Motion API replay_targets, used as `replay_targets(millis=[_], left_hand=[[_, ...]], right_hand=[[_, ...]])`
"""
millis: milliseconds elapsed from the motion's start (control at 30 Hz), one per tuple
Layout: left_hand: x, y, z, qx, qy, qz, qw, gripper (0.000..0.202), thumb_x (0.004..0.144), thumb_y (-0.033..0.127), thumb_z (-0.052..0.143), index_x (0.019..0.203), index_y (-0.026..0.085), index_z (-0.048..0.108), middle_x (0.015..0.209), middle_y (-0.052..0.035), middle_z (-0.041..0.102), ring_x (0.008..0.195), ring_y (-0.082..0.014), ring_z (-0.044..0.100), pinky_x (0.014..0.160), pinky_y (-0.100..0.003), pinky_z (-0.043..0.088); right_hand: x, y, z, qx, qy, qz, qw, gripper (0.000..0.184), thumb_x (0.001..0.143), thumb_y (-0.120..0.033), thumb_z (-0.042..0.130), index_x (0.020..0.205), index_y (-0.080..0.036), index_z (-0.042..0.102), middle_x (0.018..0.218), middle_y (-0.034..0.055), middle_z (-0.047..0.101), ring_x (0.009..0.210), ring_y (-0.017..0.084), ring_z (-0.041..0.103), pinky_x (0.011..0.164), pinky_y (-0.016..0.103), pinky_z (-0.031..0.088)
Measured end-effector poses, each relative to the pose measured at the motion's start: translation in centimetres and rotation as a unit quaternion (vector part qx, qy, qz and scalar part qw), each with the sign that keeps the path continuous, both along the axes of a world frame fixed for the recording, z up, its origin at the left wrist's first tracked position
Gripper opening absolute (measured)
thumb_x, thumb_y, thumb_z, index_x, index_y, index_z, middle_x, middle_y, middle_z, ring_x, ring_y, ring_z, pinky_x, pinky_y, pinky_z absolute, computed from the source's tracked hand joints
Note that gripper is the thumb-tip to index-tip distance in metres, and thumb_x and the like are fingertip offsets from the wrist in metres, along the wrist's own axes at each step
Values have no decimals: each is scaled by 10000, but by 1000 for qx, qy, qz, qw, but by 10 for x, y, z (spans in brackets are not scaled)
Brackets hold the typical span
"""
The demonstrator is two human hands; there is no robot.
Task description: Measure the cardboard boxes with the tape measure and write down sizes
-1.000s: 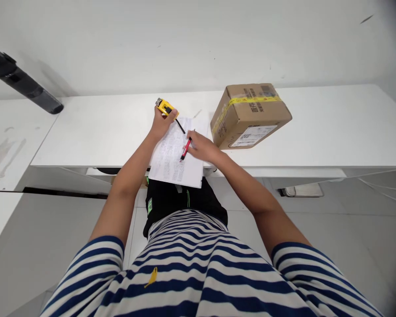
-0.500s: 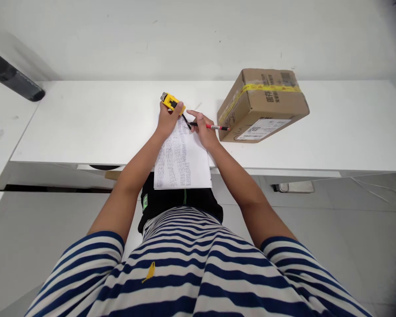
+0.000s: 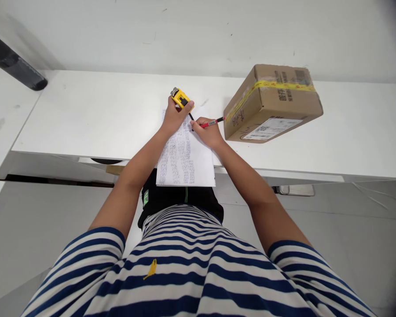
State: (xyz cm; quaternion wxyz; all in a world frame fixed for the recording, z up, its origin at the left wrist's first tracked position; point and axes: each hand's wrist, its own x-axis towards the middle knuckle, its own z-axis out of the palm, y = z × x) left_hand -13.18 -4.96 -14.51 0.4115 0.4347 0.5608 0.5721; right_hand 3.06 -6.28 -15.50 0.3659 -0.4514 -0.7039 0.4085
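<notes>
The left hand (image 3: 174,117) has its fingers wrapped around the yellow tape measure (image 3: 181,98) at the paper's (image 3: 201,163) far end; the right hand (image 3: 209,134) pinches the red pen (image 3: 212,123) above the sheet. Because the paper overhangs the desk's (image 3: 102,110) front edge, drag from either hand could skew it. The pen's tip is indistinct, and the writing illegible.

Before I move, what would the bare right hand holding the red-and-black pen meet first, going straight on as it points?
Pointing left and forward, the right hand would likely meet the thin black strap on the yellow tape measure, then the left hand; depth is unclear.
</notes>
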Motion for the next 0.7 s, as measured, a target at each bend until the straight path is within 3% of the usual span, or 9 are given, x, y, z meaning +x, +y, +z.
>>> replay_targets(millis=[200, 300, 433, 700], left_hand=[[-5, 4, -11, 27, 12, 3, 1000, 586, 829, 590, 888, 1178, 259, 553, 1113, -41, 653, 1157, -231, 724, 1011, -371, 572], [-6, 5, -13, 35, 10, 0, 999, 570, 838, 572, 888, 1168, 251, 551, 1107, -43, 647, 1148, -228, 721, 1019, -372, 569], [-8, 8, -20, 52, 21, -13, 998, 605, 836, 637, 861, 1186, 264, 539, 1098, -30, 640, 1122, -222, 729, 1024, -387, 577], [-13, 22, -38, 79, 56, -34, 995, 686, 834, 753, 788, 1264, 290, 521, 1123, -37, 627, 1172, -261, 716, 1086, -495, 567]], right_hand=[[-1, -2, 0, 11, -5, 0, 1000, 445, 958, -490, 657, 617, -259, 488, 629, -15, 512, 671, 170, 469, 688, 362, 401], [-1, -1, 0, 9, -1, 0, 1000, 451, 953, -449, 667, 603, -259, 455, 611, -23, 476, 652, 162, 441, 670, 358, 377], [-3, 0, -2, 10, 10, -12, 1000, 432, 944, -360, 672, 591, -255, 445, 588, -40, 438, 634, 146, 420, 648, 341, 345], [-3, 3, -6, 19, 39, -32, 999, 426, 936, -321, 676, 578, -241, 460, 560, -53, 441, 615, 125, 409, 623, 308, 331]])
